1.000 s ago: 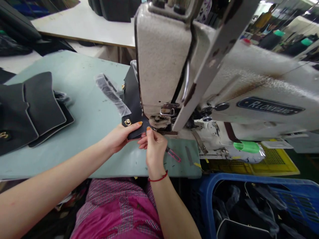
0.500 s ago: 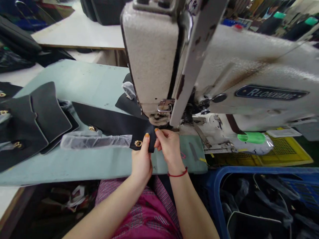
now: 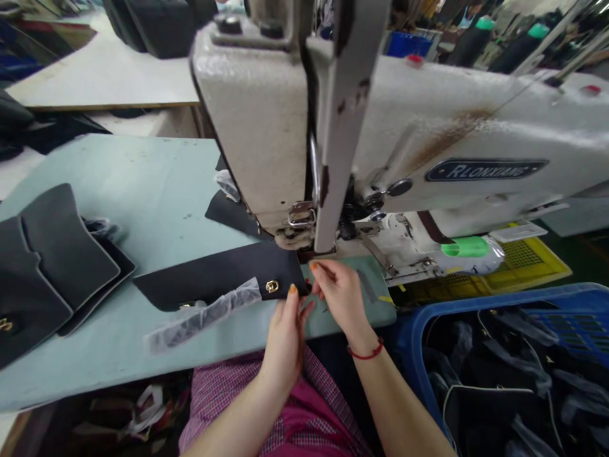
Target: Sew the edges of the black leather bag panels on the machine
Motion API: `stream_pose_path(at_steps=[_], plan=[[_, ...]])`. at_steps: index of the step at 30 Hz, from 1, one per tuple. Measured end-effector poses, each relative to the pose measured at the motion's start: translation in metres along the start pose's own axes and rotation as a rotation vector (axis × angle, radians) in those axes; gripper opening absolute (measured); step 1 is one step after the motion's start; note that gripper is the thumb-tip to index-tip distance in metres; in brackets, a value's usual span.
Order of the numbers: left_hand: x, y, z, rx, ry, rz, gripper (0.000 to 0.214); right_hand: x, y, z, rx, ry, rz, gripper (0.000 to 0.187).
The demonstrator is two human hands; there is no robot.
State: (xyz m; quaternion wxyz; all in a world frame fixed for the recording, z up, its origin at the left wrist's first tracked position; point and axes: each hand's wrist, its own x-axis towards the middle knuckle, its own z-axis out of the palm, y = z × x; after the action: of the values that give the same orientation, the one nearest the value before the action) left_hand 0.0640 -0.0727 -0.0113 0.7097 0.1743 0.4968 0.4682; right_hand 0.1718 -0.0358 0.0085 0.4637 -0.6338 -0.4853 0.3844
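Note:
A black leather piece (image 3: pixel 223 270) with a gold clasp (image 3: pixel 271 286) and a strap in clear plastic wrap (image 3: pixel 204 317) lies by the sewing machine (image 3: pixel 261 127), its right end close to the machine's foot. At that end's near corner is my left hand (image 3: pixel 284 339), its thumb tip against the edge and its fingers loosely stretched out. My right hand (image 3: pixel 340 295) is just right of the piece, below the machine head, with thumb and forefinger pinched together. Whatever is in that pinch is too small to make out.
More black leather pieces (image 3: pixel 71 254) are stacked on the left of the pale green table (image 3: pixel 157 171). Another dark piece (image 3: pixel 233 212) lies behind the machine head. To my right stands a blue basket (image 3: pixel 413 343) of black pieces, with a yellow crate (image 3: pixel 537 260) beyond.
The left hand has loosened from the leather piece and moved down a little. The piece now lies turned, with its wrapped strap slanting down-left. My right hand has shifted slightly right; the view has shifted too.

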Motion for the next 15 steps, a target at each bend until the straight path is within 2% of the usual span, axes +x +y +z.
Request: stream_pose_path(at_steps=[2,4,5,6,8,10,11,13,15], plan=[[-0.020,0.003,-0.023,0.177,-0.141,-0.135,0.040,-0.010,0.020,-0.011,-0.162,0.096,-0.060,0.026],[-0.043,0.027,-0.043,0.435,-0.333,-0.135,0.030,-0.018,0.043,-0.020,-0.437,0.138,-0.142,0.024],[-0.051,0.048,-0.051,0.578,-0.419,-0.042,0.026,-0.021,0.054,-0.022,-0.581,0.139,-0.170,0.024],[-0.055,0.075,-0.056,0.710,-0.425,0.129,0.025,-0.023,0.064,-0.024,-0.709,0.138,-0.187,0.024],[-0.047,0.136,-0.058,0.857,-0.239,0.507,0.022,-0.026,0.078,-0.025,-0.912,0.130,-0.214,0.024],[-0.013,0.191,-0.053,0.935,-0.013,0.852,0.025,-0.026,0.086,-0.023,-1.056,0.116,-0.253,0.024],[0.012,0.211,-0.049,1.052,-0.033,0.987,0.029,-0.026,0.089,-0.022,-1.110,0.108,-0.280,0.024],[0.067,0.234,-0.039,1.404,-0.250,1.114,0.032,-0.024,0.093,-0.024,-1.168,0.095,-0.332,0.026],[0.116,0.234,-0.029,1.753,-0.562,1.171,0.047,-0.023,0.096,-0.029,-1.126,0.106,-0.364,0.028]])
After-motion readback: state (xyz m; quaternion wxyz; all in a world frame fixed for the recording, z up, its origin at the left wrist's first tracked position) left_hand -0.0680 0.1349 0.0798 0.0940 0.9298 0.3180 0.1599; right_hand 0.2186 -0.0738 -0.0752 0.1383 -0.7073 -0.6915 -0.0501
